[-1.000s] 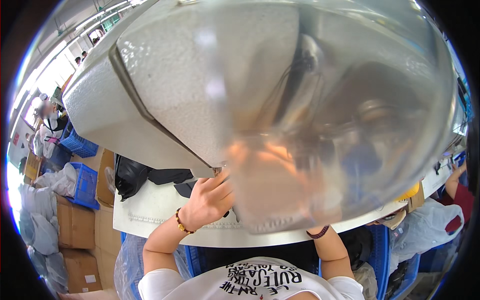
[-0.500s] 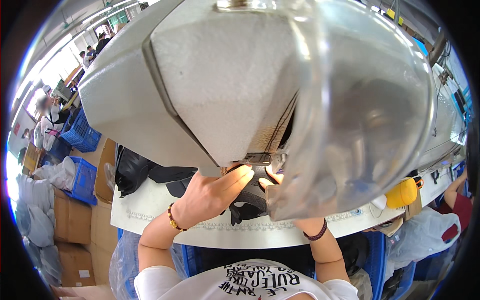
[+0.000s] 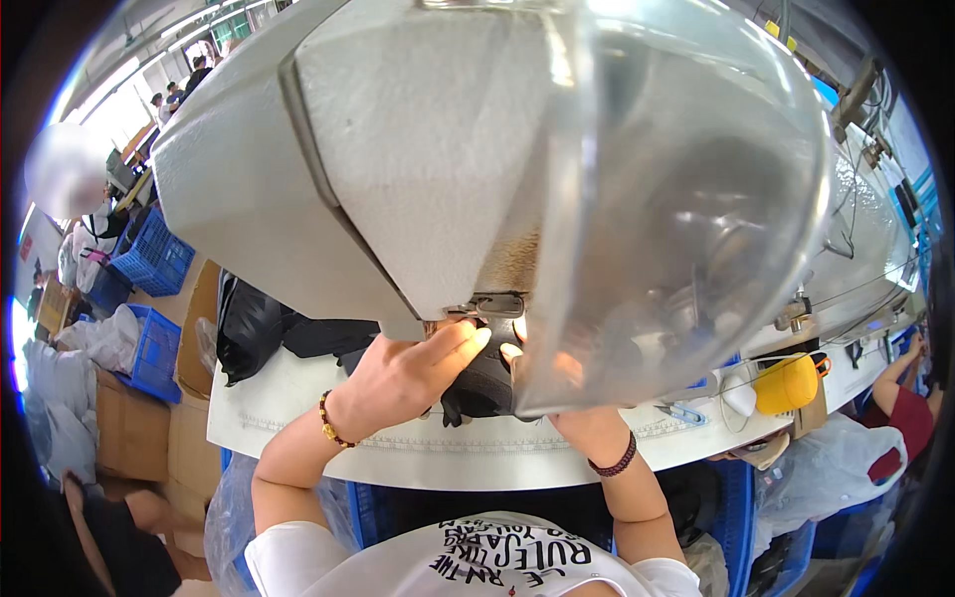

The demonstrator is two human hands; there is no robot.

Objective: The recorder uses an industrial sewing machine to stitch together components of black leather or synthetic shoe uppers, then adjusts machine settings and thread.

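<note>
Under the large grey-white head of a sewing machine (image 3: 418,149), both my hands hold a black fabric piece (image 3: 480,386) with soft, dangling edges. My left hand (image 3: 398,378) grips its left side, fingers pressed together close to the metal presser foot area. On the other side, my right hand (image 3: 587,423) has thumb and fingertips on the piece's right edge. A clear curved plastic shield (image 3: 686,219) blurs most of the right fingers. The stitching point itself is hidden behind the machine head and my fingers.
More black pieces (image 3: 249,333) lie at the table's left. A ruler strip runs along the white table (image 3: 298,448). To the right are blue-handled snips (image 3: 682,413) and a yellow container (image 3: 786,386). Blue crates (image 3: 154,257) and cartons (image 3: 129,423) stand left; people are nearby.
The view has shifted slightly, so machine and hands appear further left. Both hands keep hold of the black fabric piece. A person in dark clothing has come into view at lower left.
</note>
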